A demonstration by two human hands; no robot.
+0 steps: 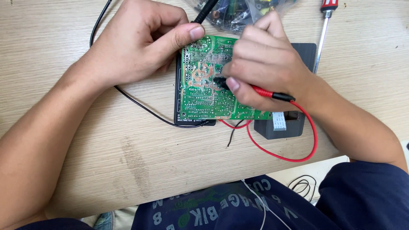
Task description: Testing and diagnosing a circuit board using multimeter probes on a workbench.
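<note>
Right hand [264, 64]: grip pinched on red probe [260, 90], tip set down on green circuit board [204, 91]. Left hand [140, 42]: grip closed on black probe [205, 10], thumb pressed at the board's upper left corner.
Board: solder side up, directly under both grips, lying on a black multimeter [194, 122] on the bench [106, 149].
Handling, judged: light, rigid, fragile at the joints; best held by bare edges.
Red lead [294, 156] loops below the right grip; black lead [140, 106] below the left.
Grey block [281, 125] right of the board; screwdriver [324, 25] beyond the right grip.
</note>
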